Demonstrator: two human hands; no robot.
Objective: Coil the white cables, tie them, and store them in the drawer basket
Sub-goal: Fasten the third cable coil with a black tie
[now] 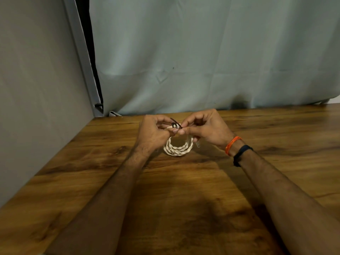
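- A flat grey panel (36, 89) fills the left side of the frame, smooth and matte, with a pale metal-looking edge strip (82, 67) running diagonally down its right border.
- One wooden table (165, 208) with a glossy, dark-streaked brown grain covers the lower half of the frame.
- The left hand (153, 134), just left of centre, has its fingers curled, thumb and fingertips pinching at the top of the coil.
- One coiled white cable (177, 149), twisted like rope into several round loops, sits at the centre of the frame, its lower arc close to the table; whether it touches the wood I cannot tell.
- One thin black tie (175, 123), a narrow strip, sticks up at the top of the coil between the two hands.
- The right hand (206, 128), just right of centre, is curled too, its fingertips pinching the tie and cable against the left fingertips.
- Two bands circle the right wrist: one orange thread bracelet (232, 145) and one dark strap (242, 153).
- A pale blue-grey cloth curtain (211, 52), softly creased, hangs across the upper centre and right.
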